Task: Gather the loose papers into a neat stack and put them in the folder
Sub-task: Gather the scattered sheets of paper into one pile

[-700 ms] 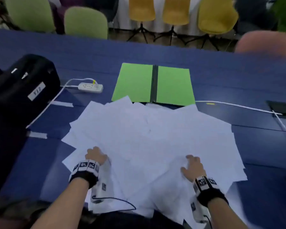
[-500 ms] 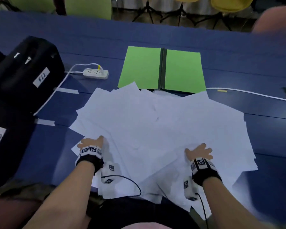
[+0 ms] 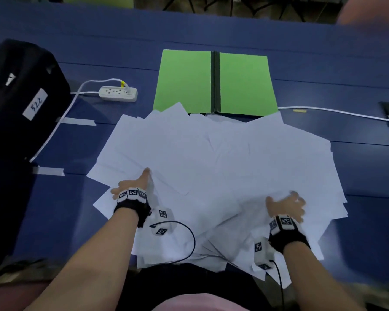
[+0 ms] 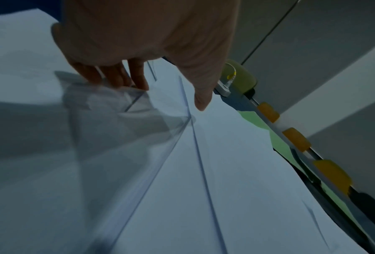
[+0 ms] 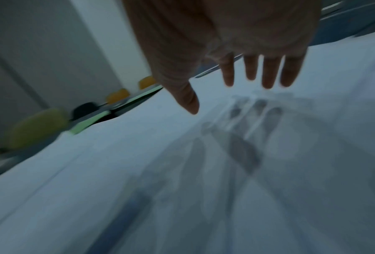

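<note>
Matt white papers (image 3: 234, 158), thin and lightly creased, cover a smooth blue worktop (image 3: 357, 176) with a dull sheen; the green folder (image 3: 184, 79) looks like matt card, the power strip (image 3: 118, 93) glossy white plastic.

papers (image 3: 222, 167) spread before folder (image 3: 184, 81); power strip (image 3: 118, 93) left.

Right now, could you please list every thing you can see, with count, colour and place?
loose papers: many, white, fanned out over the near table
folder: one, green, open flat behind the papers
table: one, blue
power strip: one, white, left of the folder
black case: one, far left, white label
cable: one, white, right of the folder
chairs: several, yellow and green, beyond the table
left hand: fingers on the papers
right hand: fingers spread over the papers
</note>
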`<action>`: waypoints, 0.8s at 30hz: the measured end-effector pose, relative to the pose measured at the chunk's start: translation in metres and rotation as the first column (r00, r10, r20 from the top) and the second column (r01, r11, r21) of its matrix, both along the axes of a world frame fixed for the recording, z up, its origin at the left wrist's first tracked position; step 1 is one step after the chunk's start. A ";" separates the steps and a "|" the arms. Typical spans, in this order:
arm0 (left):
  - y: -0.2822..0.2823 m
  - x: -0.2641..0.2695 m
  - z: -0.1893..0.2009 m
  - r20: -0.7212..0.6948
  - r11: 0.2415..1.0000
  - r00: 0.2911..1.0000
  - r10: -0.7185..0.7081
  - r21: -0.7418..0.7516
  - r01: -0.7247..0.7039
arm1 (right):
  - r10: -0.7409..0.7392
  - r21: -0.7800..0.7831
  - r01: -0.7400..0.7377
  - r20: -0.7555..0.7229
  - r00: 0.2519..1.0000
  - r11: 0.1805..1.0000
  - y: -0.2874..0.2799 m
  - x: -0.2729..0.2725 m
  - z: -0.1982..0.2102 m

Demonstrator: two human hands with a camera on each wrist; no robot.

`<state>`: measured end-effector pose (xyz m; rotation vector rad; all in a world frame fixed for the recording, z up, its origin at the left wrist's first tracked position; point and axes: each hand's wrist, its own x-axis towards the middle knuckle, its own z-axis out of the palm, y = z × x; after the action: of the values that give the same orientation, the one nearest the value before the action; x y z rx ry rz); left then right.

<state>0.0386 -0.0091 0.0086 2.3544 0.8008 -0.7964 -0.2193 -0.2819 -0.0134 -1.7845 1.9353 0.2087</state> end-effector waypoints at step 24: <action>0.003 -0.010 -0.021 0.024 0.920 0.950 -0.312 -0.242 0.308 | -0.189 0.169 0.160 0.172 0.967 0.972 0.014 0.036 0.004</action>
<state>0.0285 -0.0065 -0.0120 2.2800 0.3114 -0.9814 -0.1836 -0.2679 -0.0092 -1.4696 1.8755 0.1212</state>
